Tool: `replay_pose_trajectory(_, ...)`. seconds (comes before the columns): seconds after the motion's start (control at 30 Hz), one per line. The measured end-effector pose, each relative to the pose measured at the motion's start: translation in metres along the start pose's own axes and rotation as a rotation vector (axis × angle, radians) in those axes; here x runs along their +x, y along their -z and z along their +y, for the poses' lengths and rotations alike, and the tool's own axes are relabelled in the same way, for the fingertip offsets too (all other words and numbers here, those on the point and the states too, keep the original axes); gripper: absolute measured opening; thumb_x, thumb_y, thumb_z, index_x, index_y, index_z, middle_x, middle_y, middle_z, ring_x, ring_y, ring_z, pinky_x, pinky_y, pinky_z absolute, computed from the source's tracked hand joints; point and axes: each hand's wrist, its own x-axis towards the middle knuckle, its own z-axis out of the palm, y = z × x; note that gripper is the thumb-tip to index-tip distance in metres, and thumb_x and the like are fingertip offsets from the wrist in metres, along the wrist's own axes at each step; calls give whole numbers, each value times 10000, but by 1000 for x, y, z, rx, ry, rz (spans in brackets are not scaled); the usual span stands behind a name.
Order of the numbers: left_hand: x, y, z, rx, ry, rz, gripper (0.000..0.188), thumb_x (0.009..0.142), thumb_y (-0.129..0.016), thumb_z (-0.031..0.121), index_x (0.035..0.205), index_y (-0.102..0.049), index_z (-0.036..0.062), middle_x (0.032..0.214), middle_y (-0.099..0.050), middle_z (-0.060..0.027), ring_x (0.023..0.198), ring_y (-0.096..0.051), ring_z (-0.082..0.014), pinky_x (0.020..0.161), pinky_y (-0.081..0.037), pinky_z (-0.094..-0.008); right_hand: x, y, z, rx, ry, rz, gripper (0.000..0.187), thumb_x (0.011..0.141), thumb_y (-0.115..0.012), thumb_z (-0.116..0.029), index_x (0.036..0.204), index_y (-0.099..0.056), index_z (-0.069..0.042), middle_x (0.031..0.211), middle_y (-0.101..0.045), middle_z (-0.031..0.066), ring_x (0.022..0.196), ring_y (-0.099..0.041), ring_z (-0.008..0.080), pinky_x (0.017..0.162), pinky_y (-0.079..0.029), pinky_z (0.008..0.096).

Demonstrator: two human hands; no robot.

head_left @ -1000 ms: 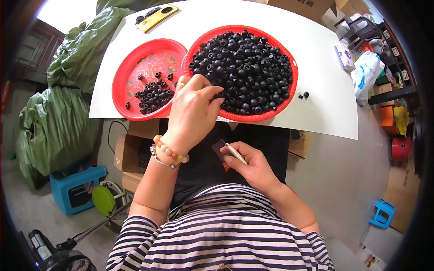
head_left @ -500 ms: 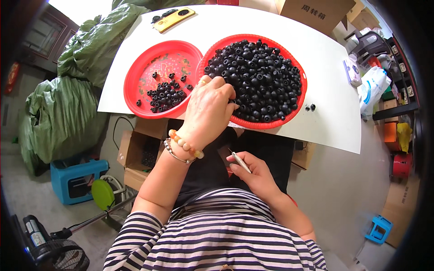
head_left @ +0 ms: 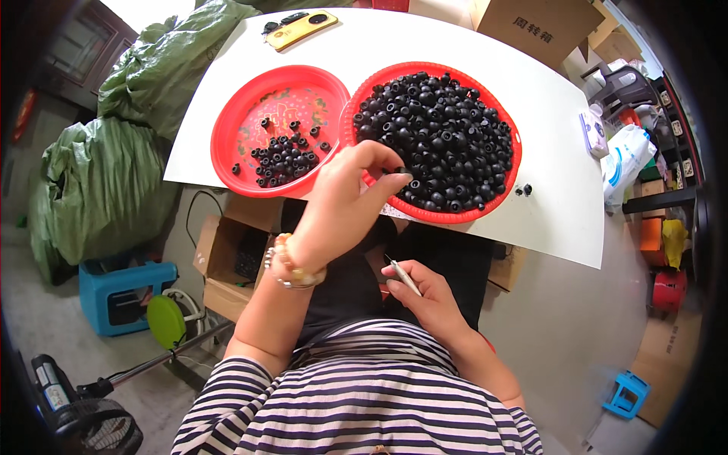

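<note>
My left hand (head_left: 347, 199), with a bead bracelet at the wrist, pinches a small black round part (head_left: 403, 171) between thumb and forefinger. It is over the near left edge of a red basket (head_left: 452, 217) heaped with similar black rounded, hollow parts (head_left: 444, 140). To its left a red plate (head_left: 299, 82) holds a smaller group of black parts (head_left: 283, 161). Lower down, close to my lap, my right hand (head_left: 434, 302) is closed on a slim silver pen-like tool (head_left: 406, 278) with a thin pointed tip. The tip points up and left, away from the parts.
The white table (head_left: 557, 212) carries a yellow phone-like item (head_left: 303, 30) at the back and two loose black parts (head_left: 524, 189) at right. Beneath the table is an open carton (head_left: 227, 258). Green sacks (head_left: 98, 197), a blue stool (head_left: 125, 292) and a fan (head_left: 95, 428) stand left.
My left hand has come up out of the heap with a black part between its fingertips, turning slightly. My right hand keeps the tool in nearly the same place. The view has shifted slightly.
</note>
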Motion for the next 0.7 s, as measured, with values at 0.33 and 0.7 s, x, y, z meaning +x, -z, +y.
replay_pose_trajectory(0.33,-50,21,-21,-1032,387,-126,273,813,-631,111,1033,-497,22,873,-589,-127,629,-551,-90,495,-431,-173,-1,-4,-11,101,43,25,184,885,-539,-148,1033,-546,-39,735,-477,-69,654,-410,-1,581,-341,158)
replay_pose_trajectory(0.7,-67,4,-23,-1063,355,-208,206,750,-686,78,905,-572,5,797,-584,-117,647,-577,-148,494,-469,-230,-19,-3,-56,-113,397,63,267,856,-594,-122,1108,-556,-43,870,-594,16,737,-514,45,671,-415,178)
